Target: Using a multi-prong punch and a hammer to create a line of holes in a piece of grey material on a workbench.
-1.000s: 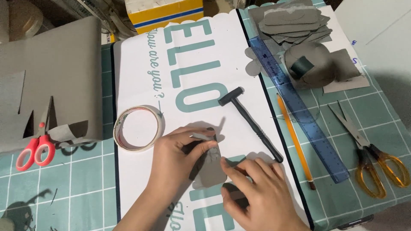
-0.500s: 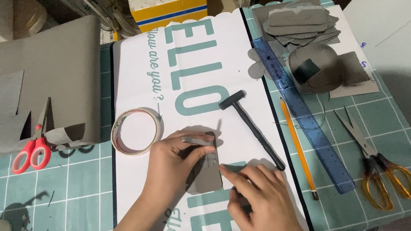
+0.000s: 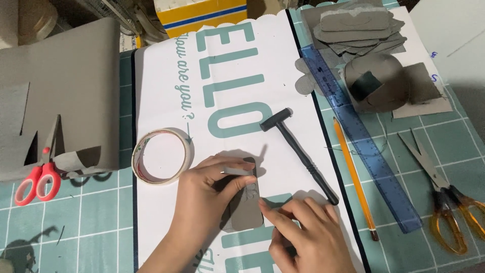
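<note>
A small grey piece of sheet material with rounded corners (image 3: pixel 246 207) lies flat on the white printed sheet (image 3: pixel 166 101), low in the middle of the view, just below the roll of tape (image 3: pixel 162 155). The left hand (image 3: pixel 209 194) comes in from the bottom edge with its palm down and its fingers curled over the upper end of the grey piece; thumb and forefinger pinch a thin grey strip (image 3: pixel 237 172) at that top edge. The right hand (image 3: pixel 308 235) reaches in from the lower right, its fingers bent and close together, the forefinger tip pressing on the right edge of the grey piece, so it is pressing rather than gripping. Just right of the hands a small black hammer (image 3: pixel 298 151) lies slantwise on the white sheet, head toward the top. Beyond it, on the green cutting mat (image 3: pixel 76 222), lie a yellow pencil (image 3: pixel 353 177), a blue ruler (image 3: pixel 361 136) and scissors with amber handles (image 3: pixel 444 202). Red-handled scissors (image 3: pixel 38 174) rest at the far left beside a large grey sheet (image 3: pixel 60 86), and a heap of grey cut-outs (image 3: pixel 364 30) sits at the top right.
</note>
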